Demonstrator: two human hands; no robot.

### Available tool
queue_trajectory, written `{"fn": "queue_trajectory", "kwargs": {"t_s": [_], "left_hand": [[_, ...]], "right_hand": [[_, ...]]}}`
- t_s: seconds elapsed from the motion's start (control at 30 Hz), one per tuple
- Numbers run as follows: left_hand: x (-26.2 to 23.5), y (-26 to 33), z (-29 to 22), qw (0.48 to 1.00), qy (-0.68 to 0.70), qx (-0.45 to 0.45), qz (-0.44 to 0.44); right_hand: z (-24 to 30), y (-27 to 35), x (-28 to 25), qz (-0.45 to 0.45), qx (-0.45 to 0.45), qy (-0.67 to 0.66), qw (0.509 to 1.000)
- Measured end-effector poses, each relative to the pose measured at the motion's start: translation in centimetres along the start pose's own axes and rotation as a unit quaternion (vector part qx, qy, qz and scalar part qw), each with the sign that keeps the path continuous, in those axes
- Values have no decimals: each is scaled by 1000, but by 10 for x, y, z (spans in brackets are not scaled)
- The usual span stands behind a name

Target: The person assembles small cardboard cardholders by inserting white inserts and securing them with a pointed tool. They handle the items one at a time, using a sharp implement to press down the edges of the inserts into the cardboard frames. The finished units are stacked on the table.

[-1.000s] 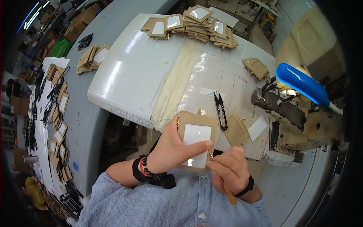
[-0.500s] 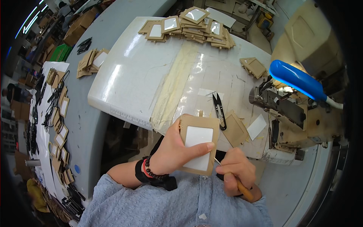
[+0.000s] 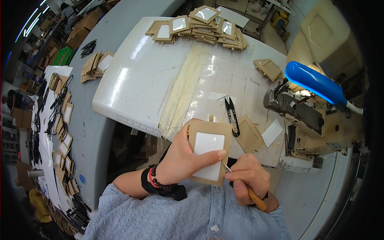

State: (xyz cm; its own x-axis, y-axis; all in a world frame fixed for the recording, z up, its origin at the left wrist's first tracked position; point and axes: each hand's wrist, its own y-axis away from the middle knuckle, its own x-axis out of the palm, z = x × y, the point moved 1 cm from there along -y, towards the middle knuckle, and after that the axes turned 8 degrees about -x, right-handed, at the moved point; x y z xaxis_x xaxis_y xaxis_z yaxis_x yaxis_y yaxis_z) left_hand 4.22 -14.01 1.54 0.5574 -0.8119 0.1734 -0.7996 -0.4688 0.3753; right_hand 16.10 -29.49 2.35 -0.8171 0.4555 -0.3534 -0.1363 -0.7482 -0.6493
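Since a moment ago the right hand [image 3: 249,176] has drawn in beside the card [image 3: 209,152], its awl [image 3: 245,186] now angled so the metal tip meets the card's lower right edge, where earlier the wooden handle trailed lower and farther out. Little else has changed: the card remains raised above the near edge of the table [image 3: 160,76], in front of the person's chest.

At this point the left hand [image 3: 185,160] grips the tan card with its white window from the left, thumb laid across the front near the lower right corner, the other fingers curled behind it. Fingers of the right hand are pressed together around the awl's handle, knuckles just beside the card's lower right corner.

Behind the card, black snips [image 3: 231,115] lie on the table next to a loose tan piece [image 3: 249,134] and a white slip [image 3: 273,132]. A sewing machine [image 3: 304,116] with a blue lamp [image 3: 316,82] stands to the right. Stacks of similar cards [image 3: 204,22] sit at the far edge of the table.
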Motion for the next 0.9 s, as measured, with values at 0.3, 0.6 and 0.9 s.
{"fn": "queue_trajectory", "kwargs": {"t_s": [0.3,0.6,0.9], "left_hand": [[0,0,-2,996,-71,27,-35],[0,-1,6,991,121,-52,37],[4,-4,6,983,156,-62,70]], "right_hand": [[2,-4,4,48,-31,112,992],[-1,2,4,16,-42,116,992],[1,3,5,6,-39,134,990]]}}
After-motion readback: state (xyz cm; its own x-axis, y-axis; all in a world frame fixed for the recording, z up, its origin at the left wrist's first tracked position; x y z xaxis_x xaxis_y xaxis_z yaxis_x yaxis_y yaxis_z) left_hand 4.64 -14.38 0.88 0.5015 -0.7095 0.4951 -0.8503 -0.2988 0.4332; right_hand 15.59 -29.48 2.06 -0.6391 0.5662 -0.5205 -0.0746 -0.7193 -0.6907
